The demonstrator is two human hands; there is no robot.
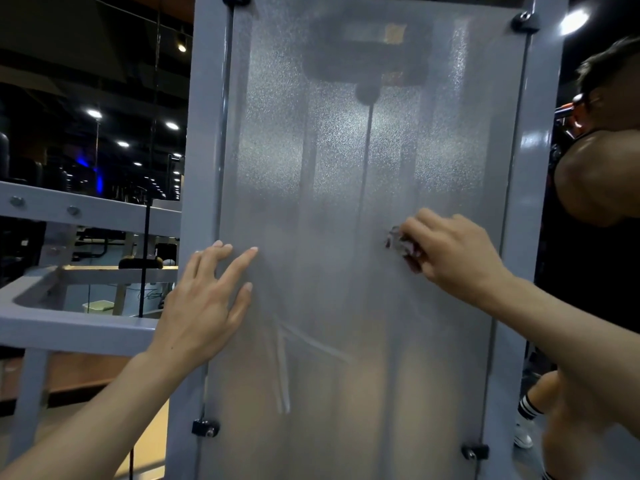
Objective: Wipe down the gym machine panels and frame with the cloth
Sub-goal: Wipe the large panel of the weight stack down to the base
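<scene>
Frosted panel [346, 202] of the gym machine fills the centre of the frame, bolted inside a grey frame [204, 133]. At centre right, the right hand [450, 251] curls its fingers around a small crumpled cloth [398, 242], pressing it to the panel. At lower left, the left hand [204, 303] lies flat, fingers spread, on the panel's edge.

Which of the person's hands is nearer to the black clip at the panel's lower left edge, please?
Left. The left hand rests flat on the panel's left side, above the black clip; the right hand, holding a small cloth, is across the panel, higher up.
</scene>
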